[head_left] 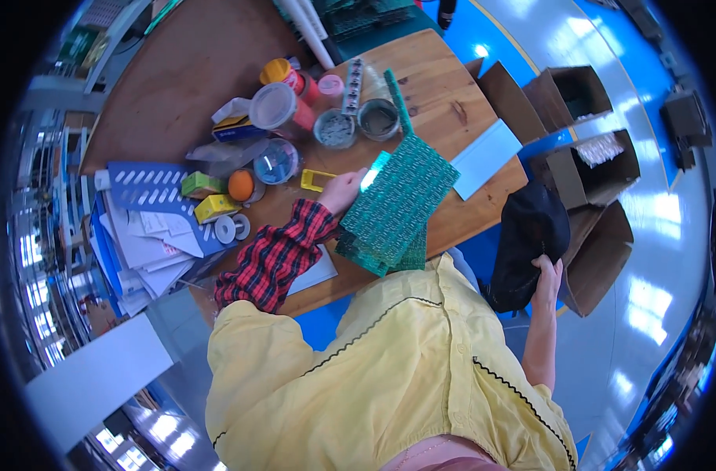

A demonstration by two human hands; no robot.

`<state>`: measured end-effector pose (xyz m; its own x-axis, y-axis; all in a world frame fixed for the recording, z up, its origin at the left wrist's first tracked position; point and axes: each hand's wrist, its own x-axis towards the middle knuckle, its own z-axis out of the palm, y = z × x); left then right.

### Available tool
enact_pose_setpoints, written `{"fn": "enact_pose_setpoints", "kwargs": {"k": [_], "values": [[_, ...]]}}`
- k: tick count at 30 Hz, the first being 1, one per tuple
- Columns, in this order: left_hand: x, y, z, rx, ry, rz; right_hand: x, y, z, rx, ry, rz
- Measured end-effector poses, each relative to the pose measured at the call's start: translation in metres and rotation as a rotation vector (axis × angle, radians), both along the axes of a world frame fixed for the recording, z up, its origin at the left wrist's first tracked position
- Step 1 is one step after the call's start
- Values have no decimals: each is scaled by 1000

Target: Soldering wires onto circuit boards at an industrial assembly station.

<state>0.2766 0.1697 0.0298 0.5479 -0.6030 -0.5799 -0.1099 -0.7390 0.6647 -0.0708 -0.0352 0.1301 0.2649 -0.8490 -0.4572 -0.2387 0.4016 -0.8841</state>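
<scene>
My left hand point(344, 191), its arm in a red and black plaid sleeve, is closed at the left edge of a green circuit board panel point(405, 192). That panel is tilted over the table's front edge, and more green panels point(409, 257) show beneath it. Out to the right, beside the table, my right hand point(548, 275) grips a black cloth item point(531, 239) that hangs in folds. Its exact kind I cannot make out. Just left of the left hand lies a yellow plastic frame point(317, 180).
Clear jars point(334, 129) of small parts and a lidded tub point(273, 106) crowd the wooden table point(444, 82). A light blue sheet point(487, 158) lies at its right. Papers point(158, 235) and an orange ball point(240, 185) are left. Open cardboard boxes point(601, 259) stand at right.
</scene>
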Motion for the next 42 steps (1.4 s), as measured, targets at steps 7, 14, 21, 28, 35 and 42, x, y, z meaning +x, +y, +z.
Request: {"fn": "enact_pose_setpoints", "kwargs": {"k": [7,14,21,28,35,42], "values": [[-10,5,20,-60,473,116,28,-9,1,5,51,89],[-31,23,3,-226,-160,352,41,-12,-3,-13,91,89],[-56,58,-4,-92,117,375,38,-18,-3,23,70,156],[-58,43,23,-256,853,437,38,-21,-11,48,93,128],[-57,40,1,-328,1095,333,33,-20,-14,5,126,151],[-49,29,27,-360,1159,281,48,-11,1,-20,75,181]]}}
